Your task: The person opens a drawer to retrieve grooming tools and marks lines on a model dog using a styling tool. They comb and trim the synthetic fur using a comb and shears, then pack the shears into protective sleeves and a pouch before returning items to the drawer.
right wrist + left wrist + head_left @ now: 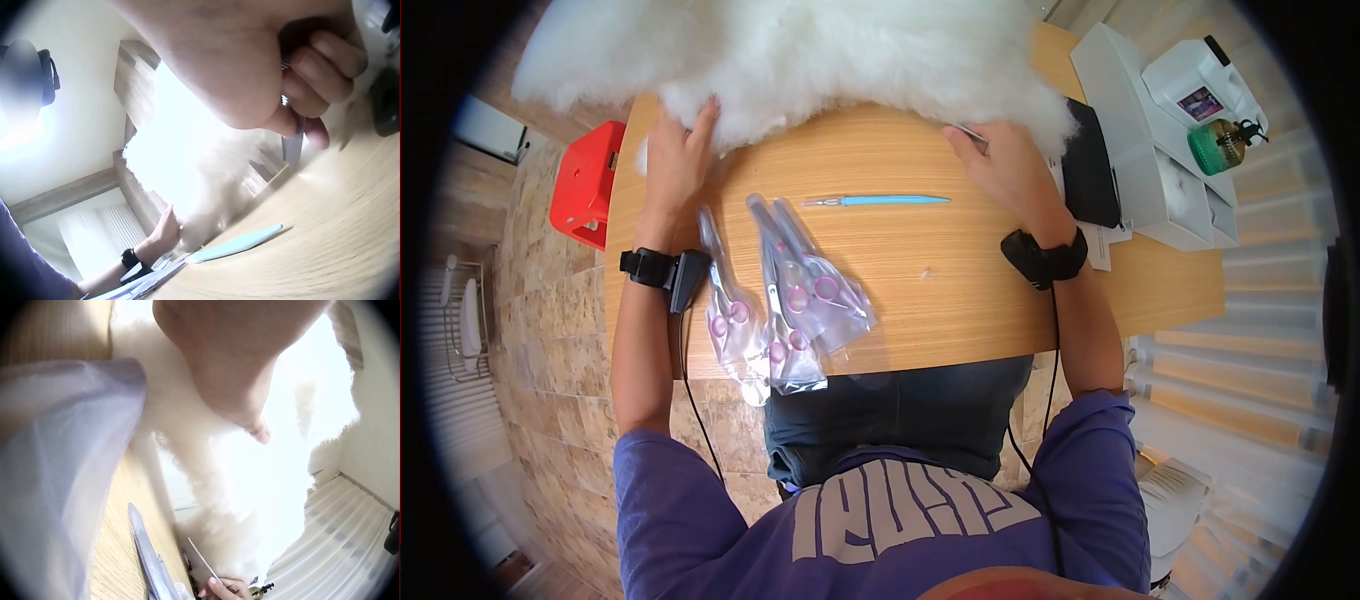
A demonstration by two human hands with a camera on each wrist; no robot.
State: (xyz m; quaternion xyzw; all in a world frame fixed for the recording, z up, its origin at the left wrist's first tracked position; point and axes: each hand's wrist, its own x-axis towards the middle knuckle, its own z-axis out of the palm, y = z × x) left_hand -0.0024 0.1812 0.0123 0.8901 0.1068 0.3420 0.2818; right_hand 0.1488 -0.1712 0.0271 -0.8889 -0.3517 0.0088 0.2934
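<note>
A big mass of white fluffy fur (800,60) covers the far side of the wooden table. My left hand (677,160) rests at the fur's near left edge with the thumb stretched out; its other fingers are partly hidden in the fur. The right hand (1003,165) grips a metal comb (292,147) near the fur's right edge, fingers curled around it. Fine teeth show between those fingers in the right wrist view. Between the hands lies a slim blue tool (895,199) with a clear end. Pink-ringed scissors (776,310) in clear plastic sleeves lie nearer the body.
To the right are a black case (1090,165) and a white drawer unit (1135,125). On the unit stand a white jug (1190,80) and a green spray bottle (1215,148). A red stool (585,185) is beyond the table's left edge. Cables run from both wrist cameras.
</note>
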